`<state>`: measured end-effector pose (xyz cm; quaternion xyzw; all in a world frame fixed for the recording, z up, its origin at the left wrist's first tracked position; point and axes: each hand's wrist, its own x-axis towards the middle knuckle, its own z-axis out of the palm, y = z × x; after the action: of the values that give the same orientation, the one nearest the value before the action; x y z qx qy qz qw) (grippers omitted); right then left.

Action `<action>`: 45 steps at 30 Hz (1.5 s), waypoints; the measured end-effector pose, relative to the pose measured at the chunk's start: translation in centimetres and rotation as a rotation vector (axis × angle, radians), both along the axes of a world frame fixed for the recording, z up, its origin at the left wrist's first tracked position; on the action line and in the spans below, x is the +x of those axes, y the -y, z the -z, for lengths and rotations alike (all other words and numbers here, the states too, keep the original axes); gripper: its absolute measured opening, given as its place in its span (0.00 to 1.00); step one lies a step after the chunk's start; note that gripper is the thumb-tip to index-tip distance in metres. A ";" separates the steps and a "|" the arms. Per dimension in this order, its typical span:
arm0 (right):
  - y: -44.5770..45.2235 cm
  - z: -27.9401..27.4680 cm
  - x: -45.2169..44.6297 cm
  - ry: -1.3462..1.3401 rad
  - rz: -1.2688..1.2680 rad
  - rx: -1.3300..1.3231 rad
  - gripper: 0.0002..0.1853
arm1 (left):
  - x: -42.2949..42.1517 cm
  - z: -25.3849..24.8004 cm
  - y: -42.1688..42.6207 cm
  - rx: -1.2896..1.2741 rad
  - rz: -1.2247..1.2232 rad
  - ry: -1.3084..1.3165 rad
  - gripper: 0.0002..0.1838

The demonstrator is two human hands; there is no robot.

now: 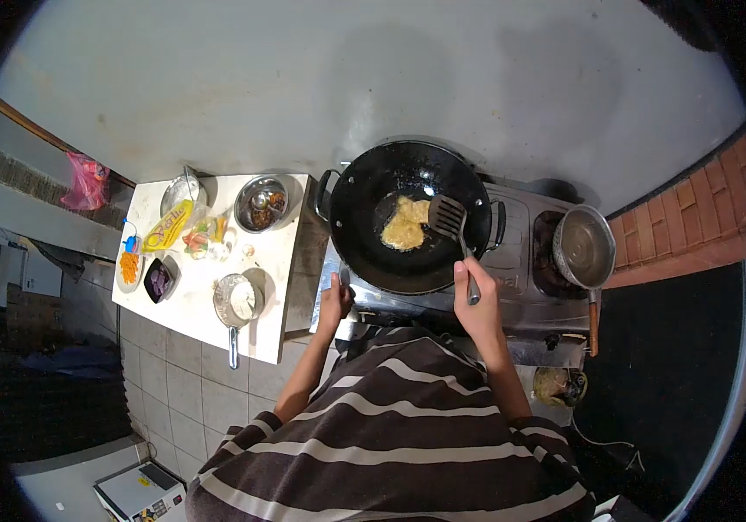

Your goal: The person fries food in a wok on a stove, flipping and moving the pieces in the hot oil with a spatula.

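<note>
My right hand [477, 300] is wrapped round the handle of a slotted spatula [448, 217]. The spatula's dark head is inside a black wok [373, 261], at the right edge of a golden, battered-looking piece of food [403, 228] frying in the bottom. Left of the wok's lower rim, my left hand [335, 303] is closed by the stove's front edge. A small greyish, shiny bit shows above its fingers; what it is, I cannot make out.
A saucepan [583, 248] with a wooden handle sits on the right burner of the stove [521, 235]. On the white table [260, 335] at left are a steel bowl [262, 204], a strainer of white powder [238, 300], a yellow packet [167, 228], an orange-filled plate [129, 272] and a dark bowl [159, 280].
</note>
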<state>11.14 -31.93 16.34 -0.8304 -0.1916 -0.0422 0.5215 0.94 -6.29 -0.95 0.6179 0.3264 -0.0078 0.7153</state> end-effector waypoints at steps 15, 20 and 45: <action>-1.1 -4.8 7.0 0.021 0.001 -0.118 0.14 | 0.0 1.2 -0.2 0.027 -0.010 0.018 0.38; -1.3 -4.0 7.6 -0.067 0.013 -0.116 0.15 | -0.2 1.2 -0.2 0.005 -0.005 0.016 0.38; -1.6 2.2 8.0 -0.165 0.077 0.000 0.18 | -0.1 1.3 -0.5 0.007 0.023 -0.027 0.38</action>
<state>19.13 -30.34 14.15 -0.8377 -0.1162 0.0063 0.5336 0.84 -5.76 -2.28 0.6238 0.3289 -0.0235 0.7086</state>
